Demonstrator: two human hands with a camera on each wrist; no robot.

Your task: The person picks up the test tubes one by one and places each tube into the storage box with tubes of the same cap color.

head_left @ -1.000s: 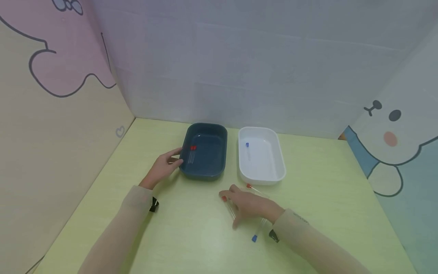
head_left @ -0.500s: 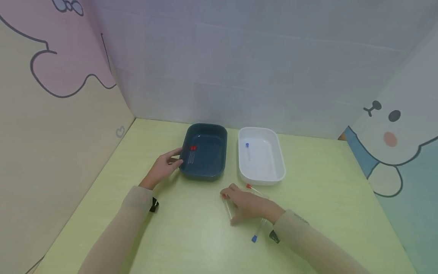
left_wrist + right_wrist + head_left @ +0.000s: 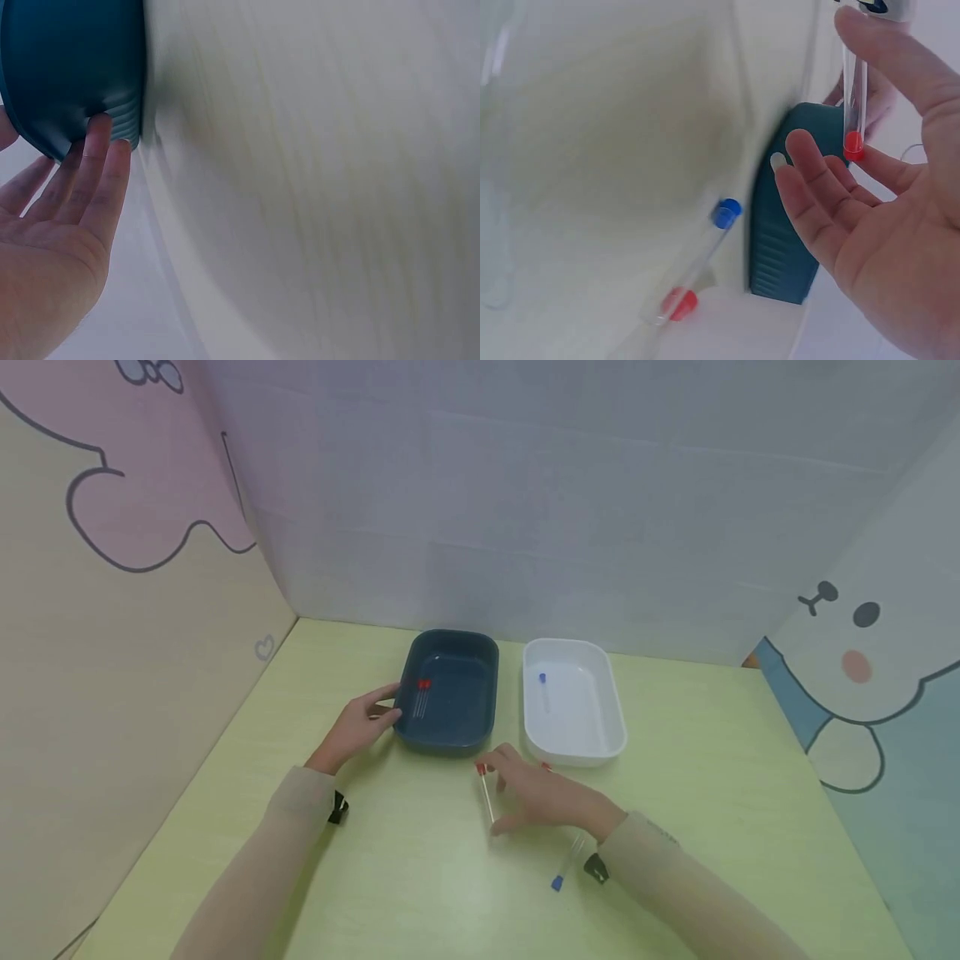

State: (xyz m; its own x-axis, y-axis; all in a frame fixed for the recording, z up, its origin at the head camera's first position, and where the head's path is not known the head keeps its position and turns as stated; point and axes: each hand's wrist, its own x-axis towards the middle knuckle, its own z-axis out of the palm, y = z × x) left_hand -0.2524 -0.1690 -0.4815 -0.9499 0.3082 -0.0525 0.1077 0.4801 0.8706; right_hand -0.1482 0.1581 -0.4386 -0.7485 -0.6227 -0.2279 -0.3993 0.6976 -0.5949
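Note:
My right hand [image 3: 543,793] pinches a clear test tube [image 3: 487,797] lengthwise, thumb at its bottom end and a forefinger at its red cap. In the right wrist view the tube [image 3: 855,97] hangs in front of the dark tray, the other fingers loosely spread. My left hand [image 3: 352,735] touches the left side of the dark blue tray [image 3: 450,747]. The left wrist view has its fingers [image 3: 97,161] fairly straight against the tray's outer wall [image 3: 75,67]. Two red-capped test tubes [image 3: 422,697] lie inside that tray.
A white tray [image 3: 573,756] right of the dark one holds a blue-capped test tube [image 3: 543,681]. On the table [image 3: 420,868], a blue-capped tube [image 3: 567,864] lies near the right wrist. A red cap [image 3: 547,767] shows behind the right hand. Walls stand behind and at both sides.
The right hand has picked up the red-capped tube, shifting it slightly left and away from me toward the dark tray. The left hand and both trays stay in place.

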